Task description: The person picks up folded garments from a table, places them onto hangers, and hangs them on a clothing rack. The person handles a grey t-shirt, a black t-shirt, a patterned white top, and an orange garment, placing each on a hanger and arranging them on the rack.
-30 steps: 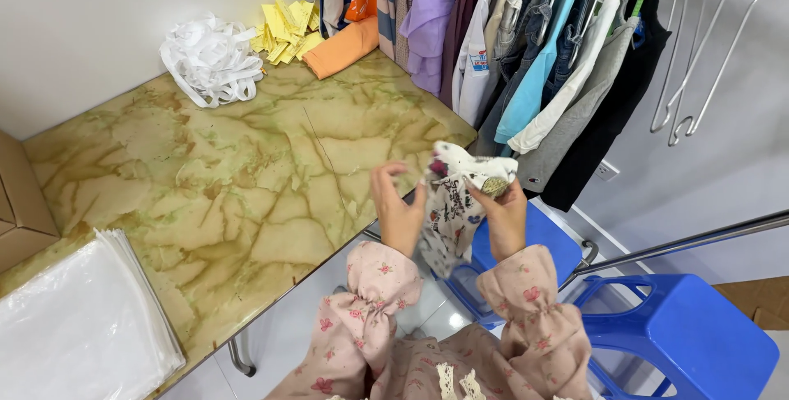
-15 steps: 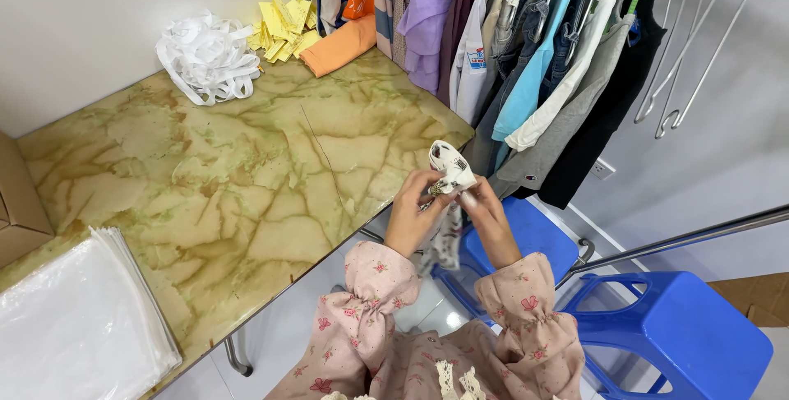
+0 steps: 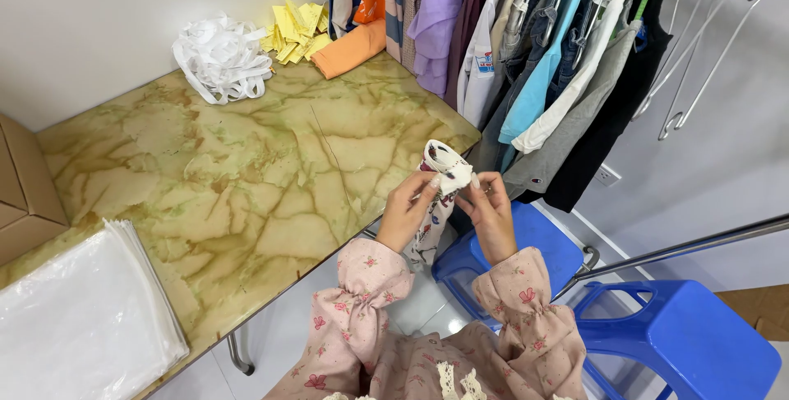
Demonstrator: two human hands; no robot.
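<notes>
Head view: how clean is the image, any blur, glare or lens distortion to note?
Head view: even indoor light, soft shadows; mild sheen on the marble-pattern table, no harsh glare; left hand, right hand and the patterned cloth they hold look sharp; wide-angle bending shows at the edges, on the metal rail.

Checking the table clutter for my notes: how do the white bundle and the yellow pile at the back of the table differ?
The white strap bundle is a loose tangle of long strips; the yellow tag pile is short, flat pieces heaped together. The white strap bundle is larger and sits left of the yellow tag pile, which lies against an orange folded cloth. Both rest on the marble-patterned table by the wall.
</notes>
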